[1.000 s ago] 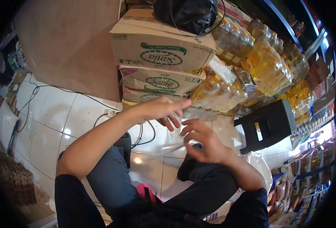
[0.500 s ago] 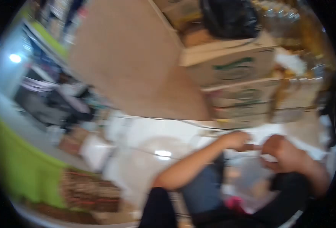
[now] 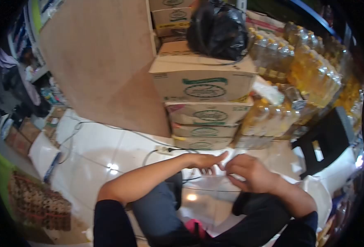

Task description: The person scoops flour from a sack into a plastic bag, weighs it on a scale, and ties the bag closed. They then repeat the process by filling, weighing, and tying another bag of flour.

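Note:
My left hand reaches in over my lap with its thumb stretched out and its fingers apart, pointing down. Its thumb tip comes right up to the fingertips of my right hand, whose fingers are curled in a pinch. From the pinch hangs a thin see-through film, apparently a clear plastic bag, faint against the white tiles. Below the hands, a pink and black item lies between my dark-trousered legs.
Stacked cartons stand ahead, a black plastic bag on top. Packs of bottles with yellow liquid fill the right. A brown board leans left of the cartons. A power strip and cables cross the tiled floor. Egg trays sit lower left.
The view has swung right and grown sharper. My left hand has gone from curled to fingers apart; my right hand stays pinched close beside it.

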`<state>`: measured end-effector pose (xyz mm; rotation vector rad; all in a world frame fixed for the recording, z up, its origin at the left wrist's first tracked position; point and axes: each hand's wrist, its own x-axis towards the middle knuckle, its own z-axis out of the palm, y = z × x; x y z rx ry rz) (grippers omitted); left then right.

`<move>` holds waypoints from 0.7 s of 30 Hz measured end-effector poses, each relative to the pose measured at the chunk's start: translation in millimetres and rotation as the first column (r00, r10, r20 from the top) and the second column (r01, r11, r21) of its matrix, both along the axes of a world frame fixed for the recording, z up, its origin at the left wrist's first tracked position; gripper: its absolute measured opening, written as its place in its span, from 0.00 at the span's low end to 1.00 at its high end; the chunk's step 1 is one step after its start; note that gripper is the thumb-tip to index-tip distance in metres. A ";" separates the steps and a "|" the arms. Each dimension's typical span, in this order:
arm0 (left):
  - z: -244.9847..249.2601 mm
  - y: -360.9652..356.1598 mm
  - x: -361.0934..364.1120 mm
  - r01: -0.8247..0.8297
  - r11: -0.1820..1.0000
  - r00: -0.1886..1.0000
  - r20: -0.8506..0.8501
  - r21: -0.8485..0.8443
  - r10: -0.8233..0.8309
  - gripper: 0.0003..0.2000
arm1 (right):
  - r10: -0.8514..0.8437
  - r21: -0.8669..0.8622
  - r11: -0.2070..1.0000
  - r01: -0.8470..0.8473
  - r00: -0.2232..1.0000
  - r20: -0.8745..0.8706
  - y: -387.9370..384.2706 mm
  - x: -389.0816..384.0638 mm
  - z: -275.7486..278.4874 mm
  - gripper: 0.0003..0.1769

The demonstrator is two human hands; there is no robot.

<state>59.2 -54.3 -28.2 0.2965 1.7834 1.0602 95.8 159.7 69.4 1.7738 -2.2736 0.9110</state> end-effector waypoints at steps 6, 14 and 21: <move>8.2 19.3 3.9 -0.109 0.968 0.992 0.092 0.226 0.090 0.50 | 0.136 0.044 0.990 -0.136 0.991 0.000 -7.3 19.2 2.4 0.10; -40.7 33.9 -5.8 0.157 0.982 0.982 0.088 0.103 -0.166 0.51 | 0.162 0.090 0.982 -0.164 0.986 0.038 -10.3 22.4 4.3 0.10; -57.3 30.8 -24.0 0.338 0.932 0.939 -0.018 -0.132 -0.343 0.56 | -0.024 0.023 0.999 0.023 0.999 0.047 -9.4 24.9 9.3 0.10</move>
